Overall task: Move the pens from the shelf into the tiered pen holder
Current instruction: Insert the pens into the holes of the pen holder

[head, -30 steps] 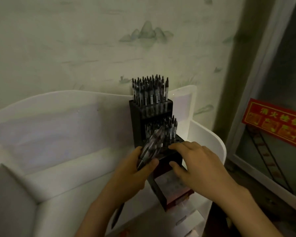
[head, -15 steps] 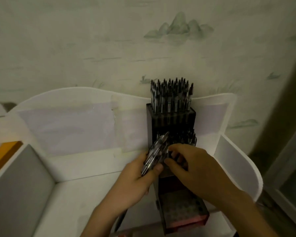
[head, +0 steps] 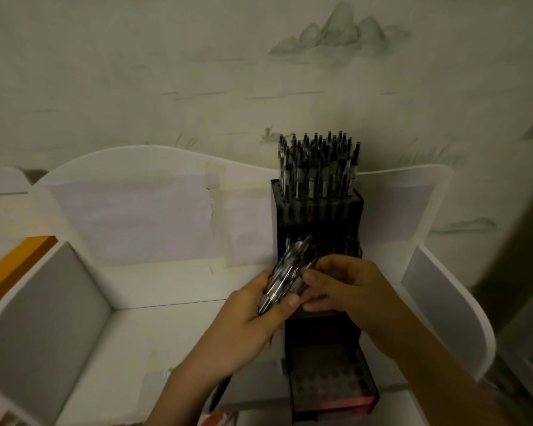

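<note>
In front of the holder's middle tier, we are gripping a bundle of pens [head: 285, 273] in our left hand [head: 253, 321], fingers and thumb curled round the barrels, the tips slanting up and to the right toward the tiered pen holder [head: 320, 272]. Our right hand [head: 348, 287] is pinching at the upper end of that bundle, thumb and forefinger closing on what looks like a single pen; a second ago this hand was lying flat across the holder's lower step, and half a second ago it was just arriving at the bundle, so it is now drawing out one pen to slot. That suggests we are between insertions, picking the next pen and not yet seating one.

The holder's top tier is crowded with upright pens [head: 319, 170], the middle tier behind our fingers is holding some too, though how full it is we cannot tell in this dim light, and the lowest step [head: 330, 382] is showing rows of open holes. So the job is looking well along but not done. The holder is standing on the white shelf [head: 154, 333], against its back panel, with a dark pen [head: 220, 392] lying on the shelf under our left wrist. An orange edge [head: 16, 262] is showing at far left.
</note>
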`<state>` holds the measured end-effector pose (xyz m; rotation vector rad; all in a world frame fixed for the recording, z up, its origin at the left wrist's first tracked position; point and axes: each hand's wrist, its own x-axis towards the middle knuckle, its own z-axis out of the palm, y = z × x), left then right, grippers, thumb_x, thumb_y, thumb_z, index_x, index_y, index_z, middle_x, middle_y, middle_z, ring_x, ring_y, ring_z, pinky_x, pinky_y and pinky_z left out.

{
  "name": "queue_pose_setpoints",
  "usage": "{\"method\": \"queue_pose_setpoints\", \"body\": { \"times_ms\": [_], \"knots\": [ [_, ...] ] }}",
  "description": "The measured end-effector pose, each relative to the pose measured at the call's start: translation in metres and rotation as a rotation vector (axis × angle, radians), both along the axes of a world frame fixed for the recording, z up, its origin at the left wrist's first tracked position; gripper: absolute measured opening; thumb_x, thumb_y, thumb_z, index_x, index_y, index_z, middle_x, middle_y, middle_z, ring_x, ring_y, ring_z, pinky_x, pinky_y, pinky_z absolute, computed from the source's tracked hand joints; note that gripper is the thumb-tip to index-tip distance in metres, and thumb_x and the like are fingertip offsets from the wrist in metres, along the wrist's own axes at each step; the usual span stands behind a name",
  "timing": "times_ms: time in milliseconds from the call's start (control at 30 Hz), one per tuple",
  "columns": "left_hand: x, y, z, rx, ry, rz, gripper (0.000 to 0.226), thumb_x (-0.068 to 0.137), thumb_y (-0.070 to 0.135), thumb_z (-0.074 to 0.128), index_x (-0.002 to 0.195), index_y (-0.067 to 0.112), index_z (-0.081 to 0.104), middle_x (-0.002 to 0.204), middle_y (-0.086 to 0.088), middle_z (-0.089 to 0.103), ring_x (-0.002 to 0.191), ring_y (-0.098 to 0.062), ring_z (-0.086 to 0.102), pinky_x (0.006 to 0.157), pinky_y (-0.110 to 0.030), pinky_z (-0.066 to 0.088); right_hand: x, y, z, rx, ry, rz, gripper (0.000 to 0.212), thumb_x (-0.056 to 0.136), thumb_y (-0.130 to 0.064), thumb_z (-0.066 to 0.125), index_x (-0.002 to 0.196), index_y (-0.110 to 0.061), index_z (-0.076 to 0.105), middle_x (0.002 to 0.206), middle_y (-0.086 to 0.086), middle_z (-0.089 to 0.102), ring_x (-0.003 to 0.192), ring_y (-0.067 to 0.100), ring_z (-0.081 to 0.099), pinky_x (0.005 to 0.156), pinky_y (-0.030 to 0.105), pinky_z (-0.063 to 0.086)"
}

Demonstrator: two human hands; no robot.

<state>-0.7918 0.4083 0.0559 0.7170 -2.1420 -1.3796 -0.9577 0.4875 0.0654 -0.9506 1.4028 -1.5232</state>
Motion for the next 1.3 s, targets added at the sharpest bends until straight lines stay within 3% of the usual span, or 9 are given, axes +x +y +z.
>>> {"method": "queue_pose_setpoints", "body": {
  "times_ms": [100,233,400,533,633,967,1133,1300],
  "knots": [
    [0.003,-0.003,0.001,-0.002,0.01,0.004,0.01,0.093,0.035,0.058,0.098,0.026,0.059,0.058,0.009,0.056,0.048,-0.011,0.051,0.049,-0.024,0.042,0.0,0.001,0.008,-0.023,-0.067,-0.022,0.016,0.087,-0.007,0.063,0.097,0.006,0.066,0.085,0.019,0.074,0.074,0.028,0.073,0.063,0.031,0.061],
    [0.014,-0.015,-0.003,-0.022,-0.021,0.06,0.017,0.093,0.038,0.058,0.09,0.021,0.058,0.058,0.003,0.052,0.048,-0.011,0.047,0.05,-0.028,0.04,-0.014,0.002,0.022,-0.104,-0.045,-0.226,0.015,0.089,-0.009,0.062,0.099,0.002,0.066,0.082,0.015,0.074,0.072,0.031,0.073,0.061,0.031,0.06],
    [0.022,-0.026,-0.008,-0.127,-0.062,0.16,0.031,0.087,0.05,0.055,0.085,0.02,0.055,0.059,0.002,0.053,0.049,-0.007,0.045,0.055,-0.032,0.041,-0.013,0.004,0.03,-0.326,0.338,-0.46,0.01,0.084,-0.019,0.071,0.088,-0.012,0.066,0.076,0.004,0.074,0.067,0.022,0.073,0.064,0.035,0.059],
    [0.02,-0.029,-0.01,-0.184,-0.082,0.161,0.019,0.091,0.045,0.056,0.086,0.027,0.055,0.063,-0.003,0.058,0.05,-0.004,0.047,0.054,-0.025,0.041,0.004,-0.004,0.019,-0.349,0.684,-0.562,0.015,0.082,-0.025,0.075,0.086,-0.014,0.064,0.072,-0.007,0.07,0.066,0.006,0.068,0.062,0.019,0.056],
    [0.02,-0.031,-0.012,-0.199,-0.093,0.159,0.016,0.091,0.044,0.057,0.086,0.029,0.055,0.068,-0.007,0.06,0.051,-0.004,0.049,0.053,-0.023,0.04,0.008,-0.013,0.008,-0.356,0.808,-0.584,0.015,0.082,-0.024,0.076,0.085,-0.019,0.062,0.07,-0.011,0.066,0.068,0.003,0.065,0.059,0.007,0.05],
    [0.024,-0.036,-0.019,-0.167,-0.099,0.141,0.017,0.09,0.046,0.056,0.087,0.029,0.054,0.067,-0.008,0.059,0.053,-0.006,0.05,0.055,-0.025,0.04,0.012,-0.029,-0.015,-0.289,0.85,-0.555,0.016,0.082,-0.027,0.074,0.086,-0.023,0.059,0.069,-0.017,0.061,0.076,0.0,0.064,0.062,0.003,0.047],
    [0.025,-0.037,-0.02,-0.172,-0.11,0.147,0.02,0.091,0.046,0.056,0.087,0.026,0.055,0.069,-0.01,0.061,0.054,-0.007,0.051,0.055,-0.024,0.041,0.015,-0.036,-0.024,-0.236,0.851,-0.555,0.015,0.083,-0.027,0.074,0.086,-0.017,0.063,0.068,-0.017,0.061,0.068,-0.001,0.064,0.061,0.003,0.047],
    [0.025,-0.037,-0.019,-0.174,-0.099,0.144,0.016,0.092,0.042,0.057,0.085,0.028,0.054,0.06,0.005,0.054,0.051,-0.003,0.047,0.051,-0.018,0.036,0.022,-0.039,-0.039,-0.141,0.903,-0.52,0.017,0.083,-0.026,0.076,0.082,-0.02,0.06,0.062,-0.022,0.054,0.057,-0.005,0.058,0.061,0.004,0.048]
  ]
}}
